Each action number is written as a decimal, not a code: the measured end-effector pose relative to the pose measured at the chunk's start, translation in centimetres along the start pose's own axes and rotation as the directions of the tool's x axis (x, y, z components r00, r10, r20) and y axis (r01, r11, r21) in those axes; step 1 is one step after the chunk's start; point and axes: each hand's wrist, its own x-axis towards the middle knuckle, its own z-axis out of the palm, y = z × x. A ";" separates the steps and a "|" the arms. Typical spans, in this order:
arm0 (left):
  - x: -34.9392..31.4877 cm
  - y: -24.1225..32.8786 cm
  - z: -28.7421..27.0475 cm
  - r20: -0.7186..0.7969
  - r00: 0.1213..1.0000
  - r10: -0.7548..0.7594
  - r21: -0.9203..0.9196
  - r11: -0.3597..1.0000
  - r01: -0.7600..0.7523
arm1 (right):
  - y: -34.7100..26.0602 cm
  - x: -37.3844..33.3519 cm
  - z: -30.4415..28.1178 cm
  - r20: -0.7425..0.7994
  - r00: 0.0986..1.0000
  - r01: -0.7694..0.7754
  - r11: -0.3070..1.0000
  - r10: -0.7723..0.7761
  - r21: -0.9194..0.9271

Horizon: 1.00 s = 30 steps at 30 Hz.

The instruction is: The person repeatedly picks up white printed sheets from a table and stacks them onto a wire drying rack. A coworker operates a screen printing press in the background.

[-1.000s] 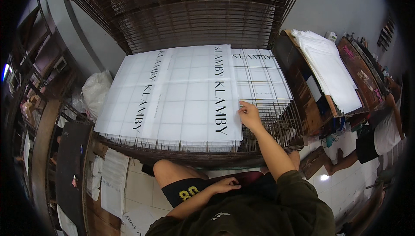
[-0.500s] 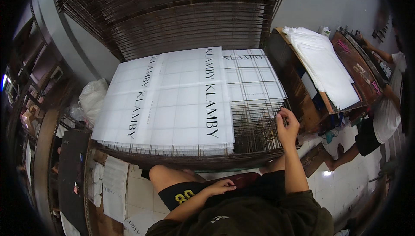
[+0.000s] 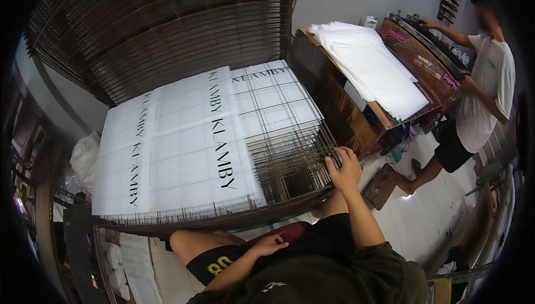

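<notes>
My right hand (image 3: 346,169) is at the right front corner of a stacked wire drying rack (image 3: 298,164). Its fingers and thumb curl around something small and dark, too unclear to name; the hand may also be touching the rack's edge. On my lap lies my left hand (image 3: 270,245), fingers loosely stretched and apart, holding nothing, beside a dark red surface (image 3: 290,230). White printed sheets (image 3: 184,148) with black lettering cover the left and middle of the rack. Another printed sheet (image 3: 284,103) lies under wires at the far right.
Raised wire racks (image 3: 161,31) lean up behind the sheets. To the right, a wooden table (image 3: 340,89) bears a pile of white sheets (image 3: 379,70). A co-worker in a white shirt (image 3: 487,81) stands at a brown board (image 3: 418,53). A plastic bag (image 3: 84,154) sits at left.
My view has turned right, bringing the co-worker further into sight. My right hand has come down at the rack's corner, its fingers curling more. My left hand stays on my lap.
</notes>
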 end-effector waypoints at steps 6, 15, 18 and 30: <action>-0.7 0.3 0.2 -0.082 0.996 0.020 -0.027 0.999 -0.022 | -0.3 0.1 -0.3 -0.042 0.999 0.009 1.000 -0.009 0.018; -0.2 -0.7 0.3 -0.036 0.999 -0.027 -0.222 0.975 0.018 | 0.5 0.1 0.3 -0.017 1.000 -0.009 1.000 0.009 0.025; -0.1 -0.6 0.1 -0.036 0.999 -0.016 -0.224 0.975 0.007 | 0.2 0.1 -0.1 -0.005 1.000 -0.025 0.999 0.026 0.038; -0.9 0.7 -0.2 -0.027 0.999 -0.021 -0.352 0.936 0.010 | 0.3 0.0 -0.2 -0.047 0.999 -0.010 0.999 0.012 0.044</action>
